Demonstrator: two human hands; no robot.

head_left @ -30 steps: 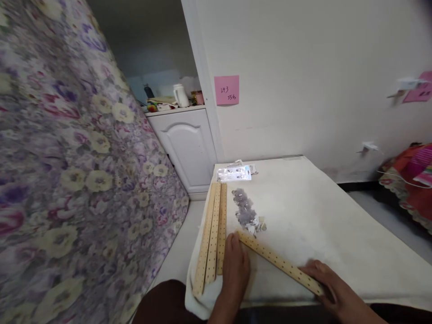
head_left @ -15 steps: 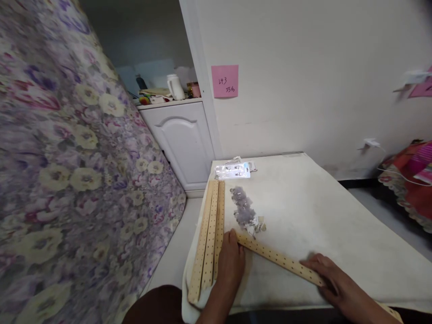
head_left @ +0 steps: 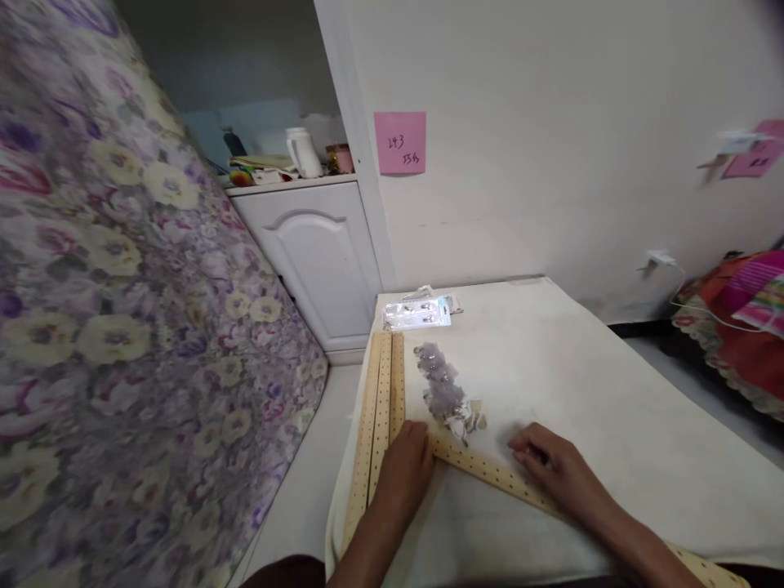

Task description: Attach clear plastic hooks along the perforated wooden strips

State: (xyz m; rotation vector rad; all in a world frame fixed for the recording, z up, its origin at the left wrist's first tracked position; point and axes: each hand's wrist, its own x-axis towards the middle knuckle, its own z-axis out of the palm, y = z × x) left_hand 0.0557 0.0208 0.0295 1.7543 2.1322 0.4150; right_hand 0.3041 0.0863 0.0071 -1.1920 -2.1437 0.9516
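A long wooden strip with rows of holes (head_left: pixel 483 469) lies slantwise on a white-covered table (head_left: pixel 581 384). My left hand (head_left: pixel 404 474) rests with bent fingers on the strip's near-left end. My right hand (head_left: pixel 557 474) presses on the strip's middle, fingers curled over it. Three more perforated wooden strips (head_left: pixel 380 408) lie side by side along the table's left edge. A pile of small clear plastic bags with metal bits (head_left: pixel 444 392) sits just beyond the slanted strip.
A blister pack (head_left: pixel 420 312) lies at the table's far left corner. A flowered mattress (head_left: pixel 122 310) leans at the left. A white cabinet (head_left: pixel 312 253) with a jug and clutter stands behind. A pink note (head_left: pixel 400 142) hangs on the wall. Red cloth (head_left: pixel 741 327) lies at the right.
My right hand has slid up the slanted strip from its lower end toward the middle. The left hand stays at the strip's upper end. The view has shifted slightly.
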